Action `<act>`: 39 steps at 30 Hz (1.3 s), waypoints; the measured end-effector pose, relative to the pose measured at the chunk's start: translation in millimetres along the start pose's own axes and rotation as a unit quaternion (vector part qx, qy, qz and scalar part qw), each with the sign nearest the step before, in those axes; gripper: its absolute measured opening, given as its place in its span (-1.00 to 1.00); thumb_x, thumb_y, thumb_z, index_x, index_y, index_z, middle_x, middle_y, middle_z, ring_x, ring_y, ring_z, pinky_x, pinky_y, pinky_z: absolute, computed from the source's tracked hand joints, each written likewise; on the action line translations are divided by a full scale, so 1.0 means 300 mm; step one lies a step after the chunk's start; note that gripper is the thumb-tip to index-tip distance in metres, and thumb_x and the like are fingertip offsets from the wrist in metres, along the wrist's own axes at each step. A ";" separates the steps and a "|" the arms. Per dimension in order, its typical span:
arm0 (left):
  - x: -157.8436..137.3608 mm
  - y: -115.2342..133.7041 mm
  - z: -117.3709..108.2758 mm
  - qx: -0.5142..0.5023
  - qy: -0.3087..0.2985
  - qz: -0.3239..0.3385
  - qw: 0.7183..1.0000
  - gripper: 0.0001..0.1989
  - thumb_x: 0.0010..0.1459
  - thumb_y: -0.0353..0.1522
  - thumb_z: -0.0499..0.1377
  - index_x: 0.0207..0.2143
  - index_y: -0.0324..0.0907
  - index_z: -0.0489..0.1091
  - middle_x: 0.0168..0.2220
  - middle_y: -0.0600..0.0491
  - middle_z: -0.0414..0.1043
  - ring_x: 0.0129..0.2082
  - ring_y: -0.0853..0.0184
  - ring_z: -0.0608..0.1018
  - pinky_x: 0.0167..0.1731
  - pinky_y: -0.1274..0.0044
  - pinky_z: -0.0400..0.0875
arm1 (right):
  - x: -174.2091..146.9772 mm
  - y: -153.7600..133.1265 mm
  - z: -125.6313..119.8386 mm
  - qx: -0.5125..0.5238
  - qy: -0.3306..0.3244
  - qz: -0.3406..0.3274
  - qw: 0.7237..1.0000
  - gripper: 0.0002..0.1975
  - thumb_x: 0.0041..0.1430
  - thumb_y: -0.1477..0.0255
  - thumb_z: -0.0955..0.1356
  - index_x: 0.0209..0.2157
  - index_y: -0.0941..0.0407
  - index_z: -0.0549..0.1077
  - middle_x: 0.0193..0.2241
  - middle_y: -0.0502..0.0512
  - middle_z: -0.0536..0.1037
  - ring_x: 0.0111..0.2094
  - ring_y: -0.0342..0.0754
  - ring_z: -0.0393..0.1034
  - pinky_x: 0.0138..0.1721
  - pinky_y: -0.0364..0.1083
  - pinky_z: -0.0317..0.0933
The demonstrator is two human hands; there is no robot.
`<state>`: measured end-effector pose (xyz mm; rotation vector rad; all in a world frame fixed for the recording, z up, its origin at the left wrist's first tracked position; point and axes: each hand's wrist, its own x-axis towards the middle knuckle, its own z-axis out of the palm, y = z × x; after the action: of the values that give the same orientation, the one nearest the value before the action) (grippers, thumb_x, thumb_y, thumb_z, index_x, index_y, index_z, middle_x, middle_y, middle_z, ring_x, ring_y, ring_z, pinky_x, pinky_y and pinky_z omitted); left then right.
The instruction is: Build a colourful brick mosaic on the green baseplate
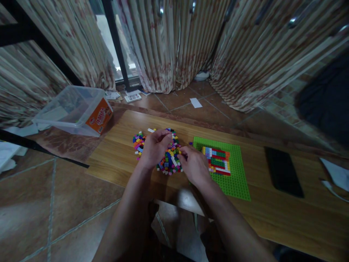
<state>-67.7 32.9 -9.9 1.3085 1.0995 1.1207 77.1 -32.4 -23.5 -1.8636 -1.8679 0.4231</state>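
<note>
1. The left hand (154, 147) is over the brick pile, left of the green baseplate (237, 183), its fingers curled and the tips close together. The right hand (195, 164) is between pile and baseplate, fingers bent inward. The bricks are small here, so I cannot tell whether either hand has hold of one.
2. The loose toy bricks (170, 162), many and of mixed colours, lie left of the baseplate, not yet placed.
3. On the baseplate, a patch of coloured brick rows (219, 162) is already laid; bare studs remain at its far, right and near sides.
4. Right of the baseplate, wood shows up to the black flat device (283, 171). The table's (109, 153) far edge runs near behind the baseplate.
5. Well left of the baseplate, the transparent plastic box (68, 112) stands past the table's end.
</note>
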 end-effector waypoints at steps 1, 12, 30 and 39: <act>-0.001 0.005 -0.002 -0.002 0.003 -0.001 1.000 -0.76 0.05 -0.21 0.26 -0.38 -0.22 0.46 -0.51 0.12 0.43 -0.54 0.47 0.39 -0.49 0.63 0.30 | 0.000 0.001 0.000 0.005 -0.003 0.002 1.000 -0.83 0.24 0.48 0.31 -0.17 0.07 0.51 -0.21 0.10 0.58 -0.18 0.01 0.46 -0.12 -0.05 0.26; -0.012 0.020 -0.013 -0.014 0.021 -0.009 1.000 -0.75 0.03 -0.20 0.28 -0.38 -0.23 0.45 -0.52 0.13 0.42 -0.52 0.47 0.40 -0.48 0.62 0.30 | 0.005 -0.055 0.021 -0.011 -0.030 -0.040 0.999 -0.76 0.27 0.39 0.32 -0.08 0.10 0.53 -0.07 0.20 0.47 -0.04 0.07 0.40 -0.03 -0.03 0.27; -0.008 0.024 -0.013 -0.014 0.034 0.004 0.999 -0.80 0.00 -0.25 0.28 -0.42 -0.23 0.46 -0.53 0.14 0.42 -0.53 0.47 0.40 -0.48 0.62 0.30 | 0.017 -0.048 0.021 0.000 -0.083 -0.070 0.994 -0.87 0.23 0.46 0.36 -0.21 0.11 0.55 -0.07 0.16 0.46 -0.08 0.05 0.42 -0.07 -0.02 0.28; -0.007 0.034 -0.008 -0.024 0.028 -0.031 0.999 -0.64 -0.08 -0.13 0.35 -0.37 -0.24 0.45 -0.51 0.11 0.46 -0.54 0.45 0.43 -0.49 0.60 0.32 | 0.003 -0.045 -0.029 0.159 0.017 -0.074 0.984 -0.91 0.18 0.53 0.37 -0.36 0.11 0.54 -0.31 0.04 0.50 -0.24 -0.08 0.42 -0.15 -0.10 0.24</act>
<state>-70.2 30.8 0.4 1.2033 1.1402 1.1361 70.2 -32.7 -8.9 -1.5035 -1.7816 0.5941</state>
